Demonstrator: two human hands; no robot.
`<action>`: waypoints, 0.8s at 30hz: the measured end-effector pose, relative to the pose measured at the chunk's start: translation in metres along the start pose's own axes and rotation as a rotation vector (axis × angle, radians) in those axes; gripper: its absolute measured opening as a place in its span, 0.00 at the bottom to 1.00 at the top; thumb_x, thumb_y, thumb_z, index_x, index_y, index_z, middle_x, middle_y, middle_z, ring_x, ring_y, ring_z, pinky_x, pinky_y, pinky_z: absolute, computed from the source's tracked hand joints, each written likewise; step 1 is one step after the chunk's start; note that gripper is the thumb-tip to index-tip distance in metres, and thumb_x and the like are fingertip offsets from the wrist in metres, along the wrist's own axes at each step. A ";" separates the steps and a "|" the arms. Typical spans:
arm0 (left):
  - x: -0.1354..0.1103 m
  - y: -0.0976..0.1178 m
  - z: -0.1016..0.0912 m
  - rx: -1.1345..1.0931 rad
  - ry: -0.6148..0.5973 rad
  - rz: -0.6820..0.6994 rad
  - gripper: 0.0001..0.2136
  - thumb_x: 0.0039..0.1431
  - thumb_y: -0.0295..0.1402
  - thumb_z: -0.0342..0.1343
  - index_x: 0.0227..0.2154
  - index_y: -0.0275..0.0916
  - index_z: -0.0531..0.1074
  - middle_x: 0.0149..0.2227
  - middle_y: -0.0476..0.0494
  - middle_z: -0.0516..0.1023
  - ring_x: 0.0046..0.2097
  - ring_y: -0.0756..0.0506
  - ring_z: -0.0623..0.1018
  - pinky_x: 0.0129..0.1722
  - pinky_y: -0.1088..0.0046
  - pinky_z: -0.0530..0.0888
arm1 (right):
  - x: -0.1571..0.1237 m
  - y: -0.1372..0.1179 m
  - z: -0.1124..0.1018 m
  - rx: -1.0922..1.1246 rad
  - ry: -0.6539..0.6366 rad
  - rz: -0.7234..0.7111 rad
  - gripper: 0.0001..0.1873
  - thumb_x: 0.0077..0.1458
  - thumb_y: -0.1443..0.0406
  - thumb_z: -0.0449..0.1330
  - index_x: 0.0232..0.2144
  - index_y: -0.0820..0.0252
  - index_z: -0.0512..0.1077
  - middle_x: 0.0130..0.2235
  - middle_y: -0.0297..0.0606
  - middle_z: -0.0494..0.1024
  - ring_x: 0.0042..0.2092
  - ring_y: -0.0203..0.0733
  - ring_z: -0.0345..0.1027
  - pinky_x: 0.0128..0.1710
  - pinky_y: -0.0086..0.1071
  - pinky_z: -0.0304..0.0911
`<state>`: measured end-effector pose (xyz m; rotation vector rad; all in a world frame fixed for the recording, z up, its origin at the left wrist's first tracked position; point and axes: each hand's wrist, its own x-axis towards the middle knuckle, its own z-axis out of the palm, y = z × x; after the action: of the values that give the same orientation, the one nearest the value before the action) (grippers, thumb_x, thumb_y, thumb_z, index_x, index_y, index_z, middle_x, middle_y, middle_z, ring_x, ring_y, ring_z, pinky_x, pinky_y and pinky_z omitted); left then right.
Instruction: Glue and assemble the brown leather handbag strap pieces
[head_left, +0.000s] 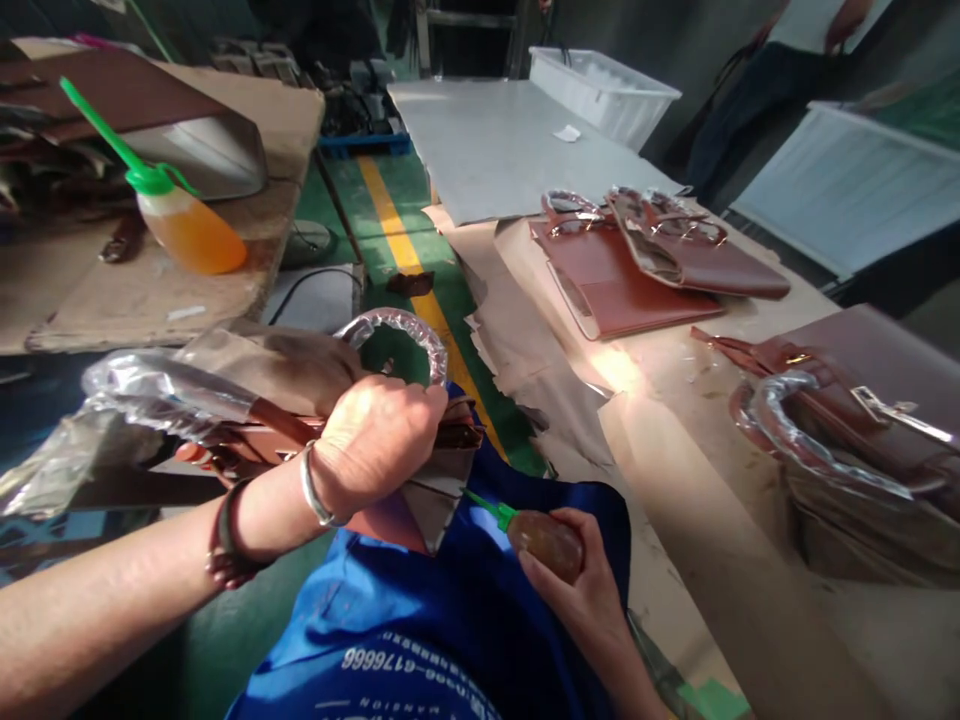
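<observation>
My left hand point(382, 435) is closed on the upper edge of a brown leather handbag point(274, 440) above my lap; the exact grip is hidden behind the knuckles. The bag's looped handle point(405, 322), wrapped in clear plastic, rises just beyond that hand. In my right hand point(574, 590) is a squeeze bottle point(546, 545) with brownish contents. Its thin green nozzle points left at the bag's open side, and a small gap seems to lie between the tip and the panel. A blue apron point(420, 620) covers my lap.
To the left, a worktable point(277, 190) bears another squeeze bottle point(191, 225) with orange liquid. On the right-hand, paper-covered table lie brown leather bags point(630, 285) and another handbag point(862, 380). White plastic bins point(600, 95) stand farther back, with a person point(757, 90) near them.
</observation>
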<state>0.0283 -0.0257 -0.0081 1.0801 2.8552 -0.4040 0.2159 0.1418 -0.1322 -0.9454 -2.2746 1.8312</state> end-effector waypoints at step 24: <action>-0.011 0.001 0.007 -0.012 0.363 0.201 0.09 0.50 0.19 0.49 0.22 0.39 0.67 0.19 0.47 0.70 0.21 0.41 0.74 0.22 0.65 0.71 | 0.026 -0.010 -0.001 -0.083 -0.117 0.085 0.26 0.41 0.51 0.68 0.40 0.57 0.67 0.33 0.34 0.74 0.32 0.43 0.70 0.32 0.34 0.67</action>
<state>0.0369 -0.0341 -0.0135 1.5654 2.9950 -0.1925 0.1908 0.1545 -0.1310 -0.9869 -2.4324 1.8856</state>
